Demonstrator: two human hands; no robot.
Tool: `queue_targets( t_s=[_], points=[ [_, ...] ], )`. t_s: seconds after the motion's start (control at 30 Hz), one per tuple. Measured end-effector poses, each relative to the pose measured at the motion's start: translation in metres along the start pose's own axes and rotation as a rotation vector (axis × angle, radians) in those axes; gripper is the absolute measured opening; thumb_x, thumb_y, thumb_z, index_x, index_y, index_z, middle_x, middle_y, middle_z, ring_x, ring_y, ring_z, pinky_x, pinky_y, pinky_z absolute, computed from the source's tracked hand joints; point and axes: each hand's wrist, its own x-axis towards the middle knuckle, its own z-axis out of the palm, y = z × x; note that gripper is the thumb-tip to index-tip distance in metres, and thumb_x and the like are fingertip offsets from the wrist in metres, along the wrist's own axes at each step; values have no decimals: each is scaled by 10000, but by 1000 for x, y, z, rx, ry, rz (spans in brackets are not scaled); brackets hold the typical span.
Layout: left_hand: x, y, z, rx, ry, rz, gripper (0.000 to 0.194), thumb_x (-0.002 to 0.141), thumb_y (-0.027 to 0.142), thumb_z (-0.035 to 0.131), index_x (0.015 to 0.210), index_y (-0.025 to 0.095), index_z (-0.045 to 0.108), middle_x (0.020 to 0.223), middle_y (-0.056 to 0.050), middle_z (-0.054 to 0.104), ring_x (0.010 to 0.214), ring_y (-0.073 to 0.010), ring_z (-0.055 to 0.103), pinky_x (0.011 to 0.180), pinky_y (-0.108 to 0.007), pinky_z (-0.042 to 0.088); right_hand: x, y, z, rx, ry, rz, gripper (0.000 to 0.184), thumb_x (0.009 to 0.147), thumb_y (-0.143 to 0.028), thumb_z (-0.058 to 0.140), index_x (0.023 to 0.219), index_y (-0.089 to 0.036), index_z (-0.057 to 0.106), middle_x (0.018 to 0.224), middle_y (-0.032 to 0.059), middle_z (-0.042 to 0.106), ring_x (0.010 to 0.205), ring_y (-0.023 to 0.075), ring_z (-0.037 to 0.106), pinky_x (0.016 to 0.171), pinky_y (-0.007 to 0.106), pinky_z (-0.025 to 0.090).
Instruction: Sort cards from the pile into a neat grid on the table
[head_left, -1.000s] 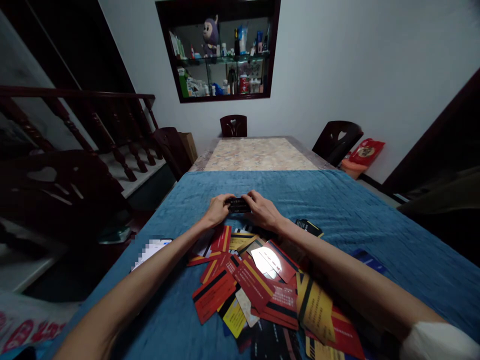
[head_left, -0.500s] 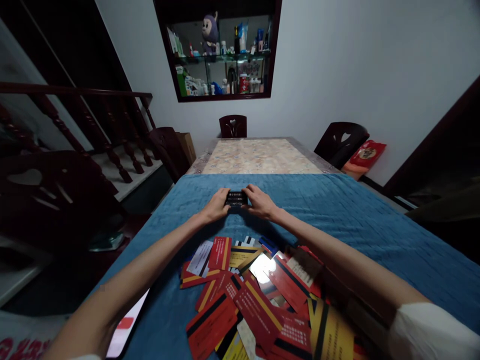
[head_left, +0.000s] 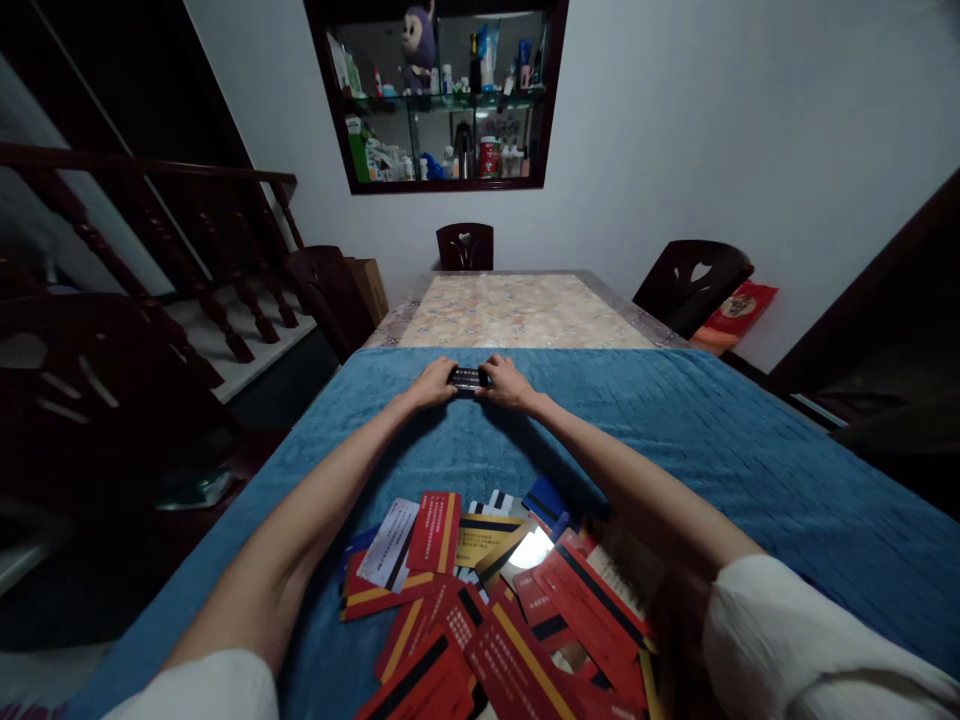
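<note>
Both arms stretch out over the blue cloth [head_left: 600, 420] toward its far part. Between my hands is a black card [head_left: 468, 378] with pale print, lying low at the cloth. My left hand [head_left: 435, 383] grips its left end, fingers closed on the edge. At the right end, my right hand [head_left: 506, 382] pinches it the same way. Nearer to me, between my forearms, spreads a loose heap of plastic cards: a red card [head_left: 434, 532], a silver card [head_left: 389, 544], a yellow card [head_left: 484, 540] and several others, overlapping. The right forearm hides part of the heap.
Beyond the cloth, a patterned table top [head_left: 525, 308] reaches toward the wall. Dark wooden chairs stand around it, one at the far end [head_left: 465, 247] and one at the right [head_left: 690, 285]. A wall cabinet [head_left: 442, 187] holds bottles and a purple plush toy [head_left: 418, 50].
My hands have moved slightly farther away with the black card, which now looks more tilted flat. The view has shifted, so the heap sits lower, and the phone-like screen at lower left is out of sight.
</note>
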Motion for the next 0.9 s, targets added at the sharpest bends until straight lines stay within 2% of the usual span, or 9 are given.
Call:
queue_targets(
  t_s=[0.37,0.57,0.9],
  points=[
    [24,-10,11,-8,-74,-138,284,654,71,595,904,137,713,854,-71,705,915,-248,643,814,-288,498,31,13,24,36,-4,75,384,857,-383,655,1195,-200,643,1277,114,554,1117,258,514,932,337,440],
    [26,-9,12,-26,-110,-189,293,644,69,568,892,116,718,816,-67,707,841,-226,636,762,-274,496,31,15,26,55,-19,95,347,866,-403,631,1153,-212,667,1245,105,591,1098,256,542,913,336,449],
    [21,-1,14,-34,-109,-249,298,664,47,539,887,126,720,826,-85,721,861,-223,643,780,-272,491,26,15,29,70,-17,97,375,895,-424,563,1170,-191,667,1231,102,630,1114,246,541,935,348,438]
  ],
)
